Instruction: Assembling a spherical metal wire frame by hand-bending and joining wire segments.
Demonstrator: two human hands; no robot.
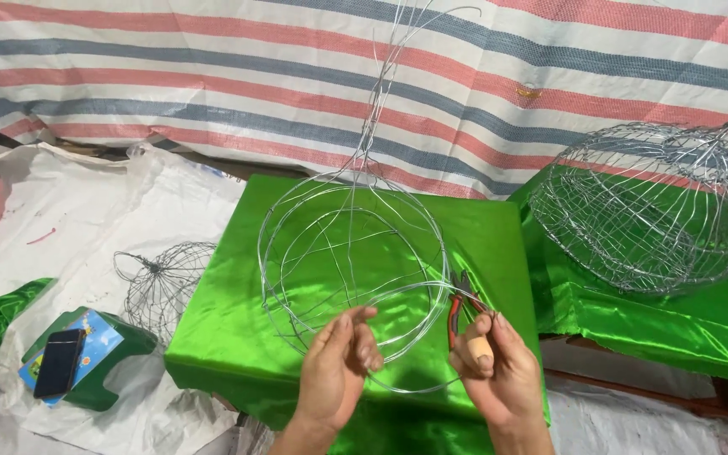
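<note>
Low in the middle of the frame, the left hand point(336, 364) pinches a strand of thin silver wire between thumb and curled fingers point(366, 352), closed on it. The right hand point(499, 375), just to its right, is also closed, fingers bent around the same wire loop, with a bandaged fingertip showing. The wire frame point(351, 253) rises from the two hands as several round hoops over the green satin worktop point(221, 312), its loose ends running up to the top centre of the frame. Red-handled pliers point(460, 305) lie on the green cloth just above the right hand. At right, a finished wire basket point(646, 206) sits on a second green-covered surface. At left, a smaller wire dome point(162, 282) rests on white sheeting, and a dark phone point(58, 362) lies on a green stool at lower left.
</note>
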